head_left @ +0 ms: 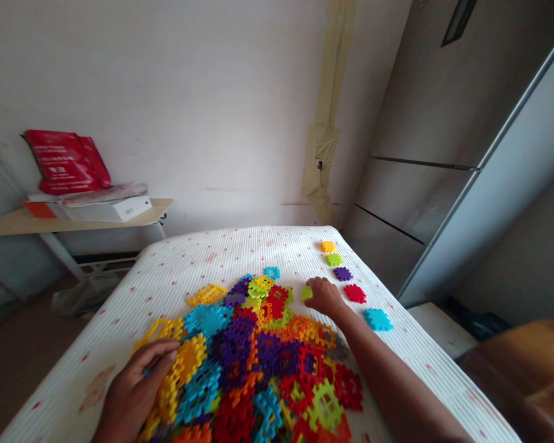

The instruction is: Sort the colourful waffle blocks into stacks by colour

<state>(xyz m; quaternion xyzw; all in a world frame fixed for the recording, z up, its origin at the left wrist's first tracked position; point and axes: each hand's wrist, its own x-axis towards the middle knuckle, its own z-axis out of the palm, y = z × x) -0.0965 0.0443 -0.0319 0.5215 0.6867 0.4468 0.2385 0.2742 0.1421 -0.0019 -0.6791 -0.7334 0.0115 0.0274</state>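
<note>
Surface: a desk is covered with a white ribbed cloth bearing small red marks and pale brown prints. A loose pile of notched plastic pieces in several colours occupies its near middle; all positions below are taken from this pile.

Room: a pale wall stands beyond the pile, with brown tape running down it around a socket. A tall grey fridge stands beyond and to the right. A second desk, well to the left, carries a white box and a red bag.

Other items: to the right of the pile, five pieces lie apart in a slanting row: yellow piece, lime piece, purple piece, red piece and blue piece.

Hands: the right hand, just right of the pile's far part, has its fingers bent, pinching a green piece. The left hand is at the pile's left edge, thumb and forefinger near each other; whether it grips anything cannot be told.

Obstructions: the right forearm passes along the pile's right side, hiding some cloth; the left hand covers part of the yellow pieces there.
</note>
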